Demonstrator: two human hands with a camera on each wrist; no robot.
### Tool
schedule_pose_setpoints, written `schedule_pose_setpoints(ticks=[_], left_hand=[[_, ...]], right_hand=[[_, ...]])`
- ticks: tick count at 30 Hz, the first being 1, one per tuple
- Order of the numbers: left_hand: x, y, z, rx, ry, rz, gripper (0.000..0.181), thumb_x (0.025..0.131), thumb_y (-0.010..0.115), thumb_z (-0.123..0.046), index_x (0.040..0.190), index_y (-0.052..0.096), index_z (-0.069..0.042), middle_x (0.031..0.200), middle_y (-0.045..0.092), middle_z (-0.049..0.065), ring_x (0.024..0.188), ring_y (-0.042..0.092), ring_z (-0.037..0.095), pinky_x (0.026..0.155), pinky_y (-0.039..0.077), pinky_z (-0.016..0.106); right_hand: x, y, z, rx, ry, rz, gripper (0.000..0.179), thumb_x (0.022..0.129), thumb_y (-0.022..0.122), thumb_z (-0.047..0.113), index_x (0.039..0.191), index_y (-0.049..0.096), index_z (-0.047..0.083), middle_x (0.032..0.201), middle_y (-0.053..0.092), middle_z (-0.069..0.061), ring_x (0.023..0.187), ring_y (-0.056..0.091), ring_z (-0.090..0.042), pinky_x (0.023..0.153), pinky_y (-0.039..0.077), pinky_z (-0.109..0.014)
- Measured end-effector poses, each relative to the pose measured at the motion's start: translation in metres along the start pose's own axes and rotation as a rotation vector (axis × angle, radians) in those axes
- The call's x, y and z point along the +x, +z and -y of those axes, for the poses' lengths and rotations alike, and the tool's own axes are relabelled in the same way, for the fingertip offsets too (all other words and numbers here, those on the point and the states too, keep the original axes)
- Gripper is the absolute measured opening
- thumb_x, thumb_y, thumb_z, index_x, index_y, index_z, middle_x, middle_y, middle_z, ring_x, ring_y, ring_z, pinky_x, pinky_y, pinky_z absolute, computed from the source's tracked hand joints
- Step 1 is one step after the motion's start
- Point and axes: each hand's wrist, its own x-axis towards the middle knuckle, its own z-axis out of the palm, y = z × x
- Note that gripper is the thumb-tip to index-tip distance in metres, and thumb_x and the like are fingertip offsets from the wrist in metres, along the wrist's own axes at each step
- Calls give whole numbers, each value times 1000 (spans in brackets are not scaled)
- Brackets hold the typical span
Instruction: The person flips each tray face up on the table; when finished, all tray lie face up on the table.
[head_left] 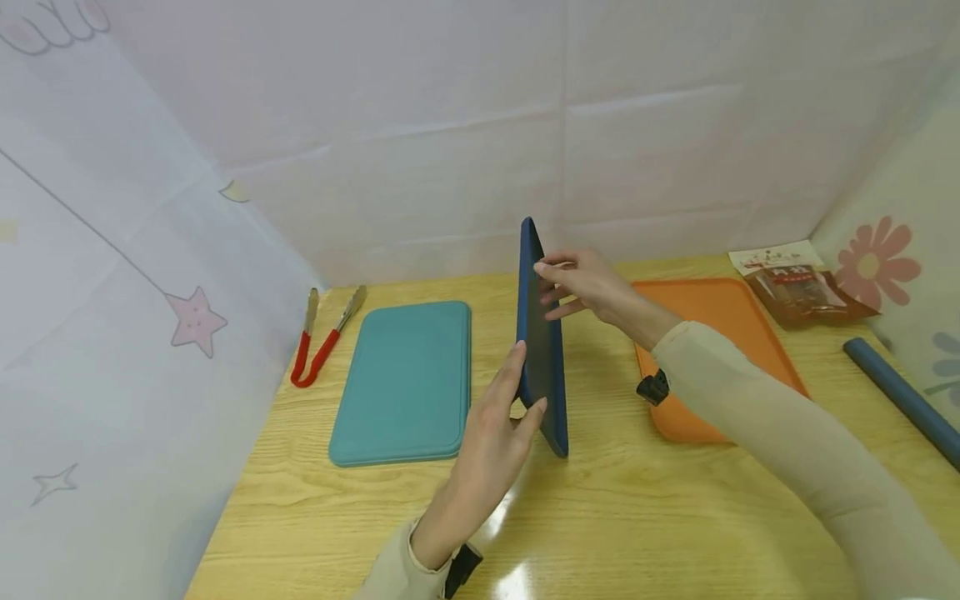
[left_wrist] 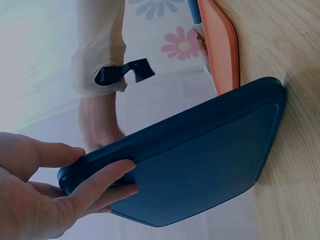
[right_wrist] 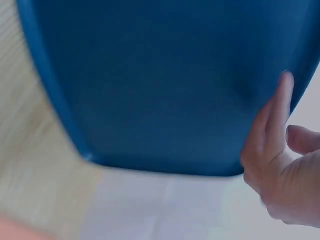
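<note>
A dark blue tray stands upright on its edge over the middle of the table, its hollow side toward the right. My left hand grips its near edge, thumb on one face and fingers on the other; the left wrist view shows this hand at the tray's corner. Beside the hollow face is my right hand, fingers loosely extended. In the right wrist view, the fingers of that hand lie close to the tray's rim; whether they touch it I cannot tell.
A teal tray lies flat at left, beside red-handled tongs. To the right lies an orange tray, partly under my right forearm. A brown snack package and a dark blue rod lie farther right. Fabric walls surround the table.
</note>
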Motion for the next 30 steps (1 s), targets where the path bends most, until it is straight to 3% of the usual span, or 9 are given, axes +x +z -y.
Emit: schedule_pose_setpoints(ticks=[2,4,7,10,13,16,21,25,30], left_hand=[[-2,1,0,-3,-23,-7,71,91,65,-3,152,28,-5,150,36,15,103,65,25,71,56,26],[-4,0,-1,-12,-56,-12,70,92,65,-4,152,28,-6,151,36,14,82,67,20,63,55,23],[-7,-1,0,-47,-123,-6,68,94,62,-6,153,27,-9,151,35,12,76,66,18,60,53,19],[-9,-2,0,-91,-188,-8,68,96,60,-7,154,25,-12,152,33,11,110,61,25,65,55,22],[-10,-4,1,-115,-225,-41,68,96,60,-9,154,25,-12,151,36,12,123,53,28,77,56,29],[-10,-7,4,-183,-290,-78,70,96,61,-12,154,24,-17,149,38,11,118,58,26,79,56,30],[-13,-12,11,-414,-431,-125,72,95,63,-12,154,23,-25,149,39,11,110,63,23,73,57,29],[-16,-13,19,-500,-438,-157,72,93,65,-11,153,26,-23,149,39,9,105,66,24,75,57,32],[-19,-15,31,-590,-378,-159,66,96,62,-17,153,29,-19,152,33,8,113,62,27,76,57,34]], right_hand=[[2,-11,-15,-27,30,-16,51,101,52,26,143,40,0,123,55,-26,96,66,-33,73,58,-41],[2,-21,-35,-69,75,-16,51,103,49,26,144,38,-1,127,54,-28,102,65,-36,75,58,-42],[2,-32,-70,-106,163,27,49,103,47,21,143,38,-4,131,52,-29,105,63,-38,80,56,-43],[-1,-35,-100,-142,224,90,49,103,46,16,144,34,-8,135,48,-31,108,62,-40,85,55,-44],[-4,-32,-119,-138,246,131,54,102,46,12,146,26,-12,138,44,-32,107,62,-40,85,55,-44],[-5,-28,-129,-123,243,133,59,101,48,10,147,20,-14,139,42,-33,105,63,-39,84,55,-43],[-2,-20,-136,-137,204,131,61,98,51,6,145,21,-17,136,42,-36,104,64,-37,83,56,-40],[3,-15,-141,-185,167,121,58,95,56,4,141,29,-19,130,47,-35,99,66,-33,79,57,-37],[6,-15,-145,-177,179,84,56,91,60,-4,139,35,-18,123,54,-33,90,69,-28,71,59,-37]])
